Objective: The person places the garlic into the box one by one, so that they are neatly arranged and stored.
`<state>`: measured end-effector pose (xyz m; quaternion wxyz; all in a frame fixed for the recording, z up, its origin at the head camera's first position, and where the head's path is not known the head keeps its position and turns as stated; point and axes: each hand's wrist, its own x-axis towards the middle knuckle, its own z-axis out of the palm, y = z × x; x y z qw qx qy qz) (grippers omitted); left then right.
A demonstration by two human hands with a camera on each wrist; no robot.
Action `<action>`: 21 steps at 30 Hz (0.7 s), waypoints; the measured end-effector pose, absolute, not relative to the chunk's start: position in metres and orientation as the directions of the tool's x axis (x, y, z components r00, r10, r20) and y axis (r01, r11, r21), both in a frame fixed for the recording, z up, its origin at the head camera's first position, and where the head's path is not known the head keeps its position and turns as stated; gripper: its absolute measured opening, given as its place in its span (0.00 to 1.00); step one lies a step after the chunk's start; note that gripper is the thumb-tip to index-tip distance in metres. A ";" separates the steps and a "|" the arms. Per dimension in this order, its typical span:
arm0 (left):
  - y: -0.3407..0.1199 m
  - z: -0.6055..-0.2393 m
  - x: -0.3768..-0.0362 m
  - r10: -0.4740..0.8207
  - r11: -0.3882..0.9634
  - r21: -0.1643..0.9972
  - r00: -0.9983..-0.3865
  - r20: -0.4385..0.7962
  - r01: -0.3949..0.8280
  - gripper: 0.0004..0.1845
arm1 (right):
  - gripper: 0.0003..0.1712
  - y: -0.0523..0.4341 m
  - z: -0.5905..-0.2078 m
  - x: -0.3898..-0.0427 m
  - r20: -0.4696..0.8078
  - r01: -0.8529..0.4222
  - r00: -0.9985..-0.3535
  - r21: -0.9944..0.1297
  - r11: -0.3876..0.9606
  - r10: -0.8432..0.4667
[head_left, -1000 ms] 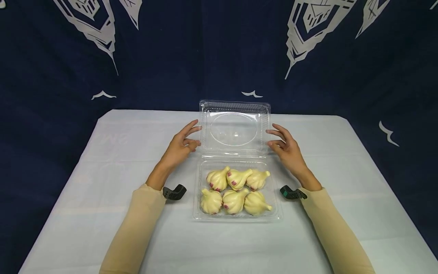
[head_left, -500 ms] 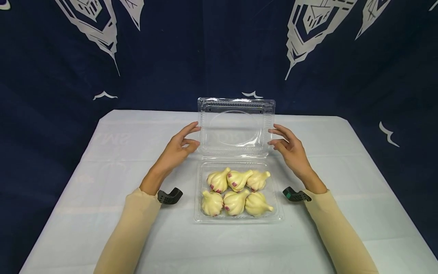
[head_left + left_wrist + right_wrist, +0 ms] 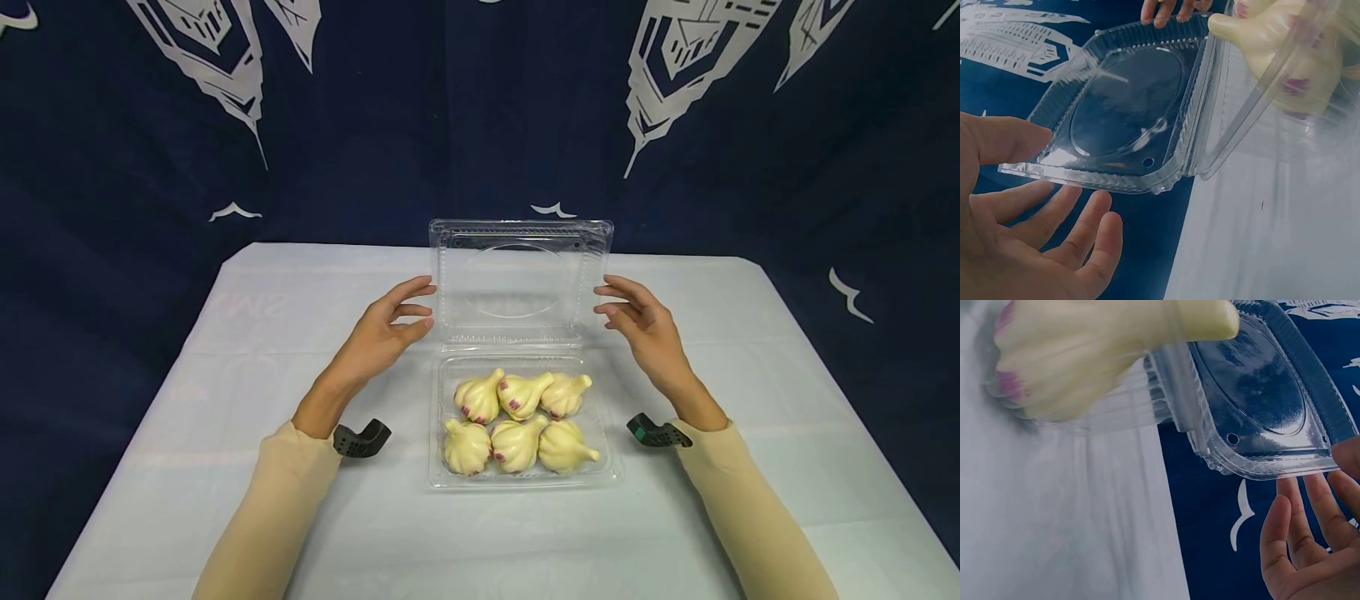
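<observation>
A clear plastic clamshell box stands in the middle of the table; its base [image 3: 525,482] holds several cream garlic bulbs [image 3: 517,417] with purple marks. The hinged lid [image 3: 517,283] stands nearly upright behind the base. My left hand [image 3: 423,306] has relaxed fingers at the lid's left edge, and my right hand [image 3: 609,304] mirrors it at the right edge. In the left wrist view the lid [image 3: 1129,100] edge lies between thumb and fingers [image 3: 1085,231] of the spread hand. In the right wrist view the fingers [image 3: 1297,537] hover just under the lid [image 3: 1254,381], with a garlic bulb [image 3: 1097,344] close by.
A white cloth covers the table [image 3: 262,467], which ends at a dark blue patterned backdrop [image 3: 375,125]. Black camera mounts sit at my left wrist [image 3: 362,437] and right wrist [image 3: 652,432]. Bare cloth lies on both sides of the box.
The lid has swung up from leaning back to nearly upright. Both hands stayed at its side edges and drew slightly toward me.
</observation>
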<state>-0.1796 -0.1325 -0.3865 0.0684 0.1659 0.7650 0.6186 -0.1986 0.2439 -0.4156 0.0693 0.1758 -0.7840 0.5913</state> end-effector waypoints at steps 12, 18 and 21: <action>-0.135 -0.381 -0.169 0.349 0.223 0.945 -0.925 0.151 0.239 0.35 | 0.26 0.245 -0.406 -0.188 0.344 -0.385 -0.917 -0.895 0.226 -0.201; -0.138 -0.377 -0.161 0.366 0.253 0.922 -0.911 0.190 0.294 0.34 | 0.25 0.246 -0.402 -0.182 0.376 -0.414 -0.901 -0.894 0.171 -0.215; -0.139 -0.375 -0.158 0.367 0.242 0.918 -0.905 0.214 0.315 0.31 | 0.25 0.247 -0.400 -0.178 0.389 -0.427 -0.896 -0.887 0.176 -0.215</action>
